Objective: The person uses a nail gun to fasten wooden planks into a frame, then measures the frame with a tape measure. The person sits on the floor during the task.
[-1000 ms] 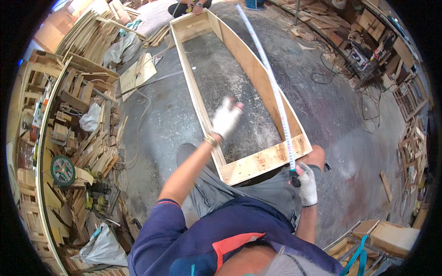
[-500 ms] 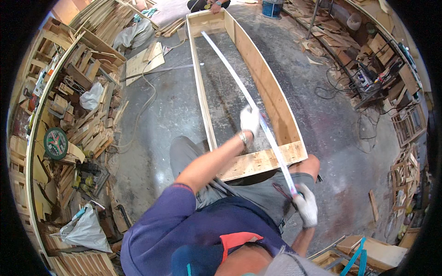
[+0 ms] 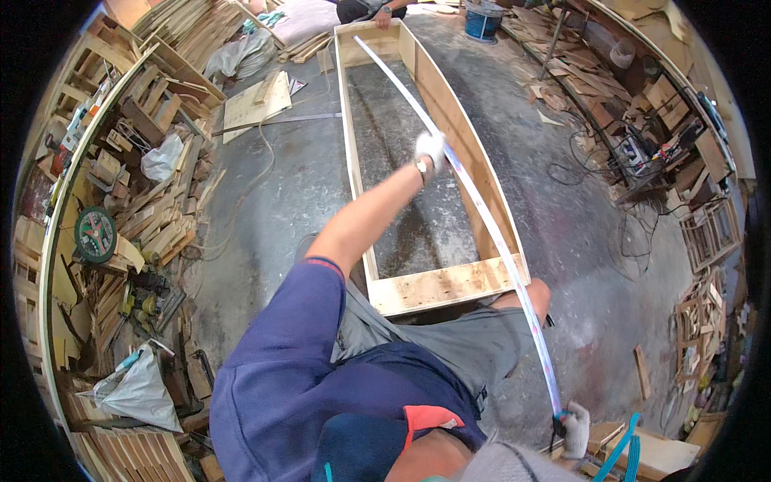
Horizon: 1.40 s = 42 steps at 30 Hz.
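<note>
Our right grip (image 3: 576,431), beyond the one wooden frame's (image 3: 438,289) near right corner, clasps one tape measure (image 3: 536,329), stretched across that frame. Our left grip (image 3: 430,149) meets it above the frame's opening; whether pinching, we cannot tell. One co-worker's hand (image 3: 383,19) is at the frame's far end.

A single fisheye camera on the wearer's head looks steeply down, close over the navy shirt (image 3: 273,386), facing forward along the long wooden frame (image 3: 446,286) and across the wide concrete floor (image 3: 586,233).
</note>
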{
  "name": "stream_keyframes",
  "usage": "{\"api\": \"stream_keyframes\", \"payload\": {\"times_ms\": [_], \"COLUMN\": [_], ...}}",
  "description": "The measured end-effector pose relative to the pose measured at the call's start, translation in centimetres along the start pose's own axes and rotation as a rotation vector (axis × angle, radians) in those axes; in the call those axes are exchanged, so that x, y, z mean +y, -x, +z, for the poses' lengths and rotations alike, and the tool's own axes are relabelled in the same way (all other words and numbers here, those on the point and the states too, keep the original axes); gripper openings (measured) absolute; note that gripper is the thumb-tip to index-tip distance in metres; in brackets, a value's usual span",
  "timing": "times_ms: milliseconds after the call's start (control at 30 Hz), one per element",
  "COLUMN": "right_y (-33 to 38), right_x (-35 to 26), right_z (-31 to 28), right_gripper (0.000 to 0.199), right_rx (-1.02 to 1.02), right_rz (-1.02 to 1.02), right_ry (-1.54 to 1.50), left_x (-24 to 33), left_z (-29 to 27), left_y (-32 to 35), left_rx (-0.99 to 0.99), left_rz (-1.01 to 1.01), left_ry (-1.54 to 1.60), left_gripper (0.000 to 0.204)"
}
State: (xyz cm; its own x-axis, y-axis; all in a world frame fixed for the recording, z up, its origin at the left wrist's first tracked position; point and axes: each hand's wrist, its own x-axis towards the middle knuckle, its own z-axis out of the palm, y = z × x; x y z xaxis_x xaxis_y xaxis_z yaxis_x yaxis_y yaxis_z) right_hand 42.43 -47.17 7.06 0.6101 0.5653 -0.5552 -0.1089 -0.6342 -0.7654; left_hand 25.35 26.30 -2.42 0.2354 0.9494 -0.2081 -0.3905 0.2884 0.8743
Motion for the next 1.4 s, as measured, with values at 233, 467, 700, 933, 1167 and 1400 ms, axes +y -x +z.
{"api": "stream_keyframes", "payload": {"times_ms": [233, 467, 700, 933, 1167, 1400], "right_y": [-9.3, -11.7, -13.7, -16.0, -17.7, -17.5], "right_x": [-8.9, -14.0, -15.4, -17.3, -17.6, -17.1], "right_z": [12.3, 19.5, 21.4, 23.6, 24.3, 24.2], "right_gripper": [0.025, 0.022, 0.018, 0.033, 0.044, 0.037], "right_rx": [-0.061, -0.018, 0.057, 0.117, 0.08, 0.155], "right_rz": [-0.229, -0.206, -0.4, -0.433, -0.415, -0.515], "right_ry": [0.042, 0.108, 0.201, 0.363, 0.325, 0.358], "left_x": [-3.3, -1.5, 0.6, 1.8, 1.6, 0.8], "left_z": [0.3, -2.2, -1.7, -2.2, -2.6, -2.9], "left_y": [14.4, 11.8, 9.9, 6.1, 3.0, 3.0], "left_rx": [-0.19, -0.192, -0.109, -0.099, -0.095, -0.107], "left_rz": [-0.041, -0.006, 0.022, 0.008, -0.01, -0.003], "left_ry": [-0.252, -0.207, -0.274, -0.264, -0.31, -0.275], "left_gripper": [0.019, 0.017, 0.013, 0.015, 0.015, 0.014]}}
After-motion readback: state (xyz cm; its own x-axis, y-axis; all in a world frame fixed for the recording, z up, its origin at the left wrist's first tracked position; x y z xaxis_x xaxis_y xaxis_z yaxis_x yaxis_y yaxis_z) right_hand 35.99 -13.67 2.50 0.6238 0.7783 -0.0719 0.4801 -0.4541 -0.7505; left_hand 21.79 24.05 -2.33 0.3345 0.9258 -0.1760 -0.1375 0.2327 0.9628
